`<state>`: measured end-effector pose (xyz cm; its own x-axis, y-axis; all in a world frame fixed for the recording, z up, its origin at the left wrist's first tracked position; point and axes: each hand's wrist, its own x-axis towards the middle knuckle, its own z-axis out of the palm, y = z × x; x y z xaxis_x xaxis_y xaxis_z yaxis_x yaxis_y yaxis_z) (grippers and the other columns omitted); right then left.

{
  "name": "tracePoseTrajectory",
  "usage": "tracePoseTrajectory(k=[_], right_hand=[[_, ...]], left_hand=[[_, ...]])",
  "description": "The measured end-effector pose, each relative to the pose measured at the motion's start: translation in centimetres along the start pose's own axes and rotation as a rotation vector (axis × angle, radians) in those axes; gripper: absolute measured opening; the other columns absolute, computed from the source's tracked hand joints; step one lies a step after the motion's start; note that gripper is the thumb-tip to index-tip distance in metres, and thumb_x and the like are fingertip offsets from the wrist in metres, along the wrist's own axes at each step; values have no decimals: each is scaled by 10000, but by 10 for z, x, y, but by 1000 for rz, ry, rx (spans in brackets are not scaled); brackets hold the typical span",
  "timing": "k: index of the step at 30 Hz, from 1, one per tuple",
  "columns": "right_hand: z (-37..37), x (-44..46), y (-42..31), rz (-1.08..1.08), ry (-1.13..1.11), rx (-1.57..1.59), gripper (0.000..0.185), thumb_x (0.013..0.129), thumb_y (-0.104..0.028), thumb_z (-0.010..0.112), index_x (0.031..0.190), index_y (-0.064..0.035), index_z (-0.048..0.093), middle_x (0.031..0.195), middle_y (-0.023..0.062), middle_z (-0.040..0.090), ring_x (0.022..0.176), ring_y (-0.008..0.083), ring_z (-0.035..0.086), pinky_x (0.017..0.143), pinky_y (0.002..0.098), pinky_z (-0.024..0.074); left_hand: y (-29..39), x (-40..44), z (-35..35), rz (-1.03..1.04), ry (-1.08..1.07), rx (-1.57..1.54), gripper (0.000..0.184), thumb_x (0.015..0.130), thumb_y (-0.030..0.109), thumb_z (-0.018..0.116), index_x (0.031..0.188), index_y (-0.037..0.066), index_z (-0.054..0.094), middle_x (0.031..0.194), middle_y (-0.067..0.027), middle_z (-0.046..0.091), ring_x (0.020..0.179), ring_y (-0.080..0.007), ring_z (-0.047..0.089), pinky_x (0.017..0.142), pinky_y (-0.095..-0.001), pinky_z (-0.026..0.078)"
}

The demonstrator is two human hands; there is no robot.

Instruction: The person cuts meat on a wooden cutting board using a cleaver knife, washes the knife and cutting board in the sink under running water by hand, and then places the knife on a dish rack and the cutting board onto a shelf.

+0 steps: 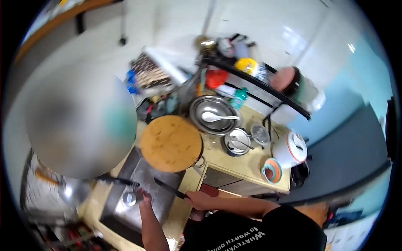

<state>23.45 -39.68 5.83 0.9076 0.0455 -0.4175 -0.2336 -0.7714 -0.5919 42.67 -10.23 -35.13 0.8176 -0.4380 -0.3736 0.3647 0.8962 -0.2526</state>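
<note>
Over the metal sink [169, 203], my right hand [200, 201] is closed round the handle of a knife [167, 187]. Its long dark blade points left across the basin. My left hand [145, 197] is at the end of a dark faucet [119, 180], fingers curled against it. A small round metallic piece [130, 198] sits right beside these fingers; whether it belongs to the faucet is unclear. Just beyond the sink lies a round wooden cutting board [171, 143] with dark marks on its surface.
A large blurred rounded shape [81, 121] fills the left. On the counter are steel bowls [201, 109] with a white spoon [220, 117], a small pot [237, 142], a white lidded cooker [289, 149] and a teal-orange cup [272, 170]. A black rack [259, 85] holds bottles and jars.
</note>
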Motion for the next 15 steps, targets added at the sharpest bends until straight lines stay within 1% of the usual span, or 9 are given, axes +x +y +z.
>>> tracePoseTrajectory(k=[2, 5, 6, 7, 9, 10, 12, 14, 15], right_hand=[[-10, -6, -6, -60, 52, 43, 289, 1011, -323, 488, 1097, -49, 516, 901, 255, 655, 874, 473, 635, 752, 560, 492], [-47, -34, -16, -210, 188, 35, 272, 1000, -313, 506, 1080, -54, 533, 949, 209, 634, 903, 443, 634, 737, 543, 506], [-50, -31, -4, -251, 271, -1, 268, 995, -310, 516, 1078, -57, 541, 965, 190, 622, 913, 427, 635, 725, 532, 514], [-56, -31, 4, -295, 353, -42, 263, 989, -307, 526, 1076, -61, 550, 981, 172, 610, 923, 411, 636, 714, 521, 521], [-105, -56, 3, -207, 420, -292, 232, 943, -281, 595, 1057, -80, 576, 981, 127, 584, 881, 347, 642, 650, 465, 538], [-124, -71, 8, -196, 537, -303, 219, 931, -268, 605, 1040, -79, 584, 971, 137, 581, 849, 356, 633, 635, 474, 534], [-182, -100, 28, -257, 761, -425, 209, 911, -192, 617, 1070, -57, 596, 966, 142, 573, 833, 345, 617, 649, 459, 529], [-259, -135, 38, -237, 990, -428, 259, 887, -92, 627, 1143, -50, 616, 930, 138, 574, 858, 345, 618, 683, 458, 523], [-299, -149, 45, -171, 1120, -465, 275, 893, -95, 621, 1164, -47, 617, 938, 151, 599, 876, 353, 626, 716, 455, 529]], left_hand=[[-31, -20, 74, 222, 531, 705, 207, 952, 370, 598, 1028, 178, 585, 754, 51, 542, 519, -115, 455, 424, -260, 387], [-50, -7, 123, 137, 422, 640, 305, 951, 427, 608, 1109, 169, 571, 777, -24, 573, 567, -150, 495, 478, -293, 424], [-56, -3, 131, 96, 446, 472, 385, 936, 497, 600, 1158, 184, 588, 883, -37, 649, 605, -191, 560, 534, -355, 473], [-79, -15, 155, 78, 463, 435, 491, 945, 583, 528, 1253, 203, 573, 1014, -63, 601, 809, -189, 567, 651, -347, 513], [-104, -37, 197, 23, 416, 576, 569, 952, 608, 493, 1362, 218, 547, 1160, -88, 618, 977, -243, 603, 864, -412, 509], [-105, -31, 202, 9, 360, 524, 575, 953, 614, 481, 1363, 217, 548, 1214, -89, 609, 1037, -255, 598, 915, -450, 481], [-91, -29, 192, -18, 256, 405, 588, 955, 626, 458, 1364, 215, 552, 1321, -93, 590, 1158, -278, 590, 1017, -526, 425], [-53, -11, 149, 69, 326, 326, 561, 975, 591, 431, 1346, 188, 555, 1410, -74, 554, 1265, -251, 548, 1105, -561, 369], [-27, -11, 119, -143, 26, 315, 486, 982, 511, 436, 1300, 167, 568, 1357, -70, 581, 1251, -251, 555, 1061, -520, 396]])
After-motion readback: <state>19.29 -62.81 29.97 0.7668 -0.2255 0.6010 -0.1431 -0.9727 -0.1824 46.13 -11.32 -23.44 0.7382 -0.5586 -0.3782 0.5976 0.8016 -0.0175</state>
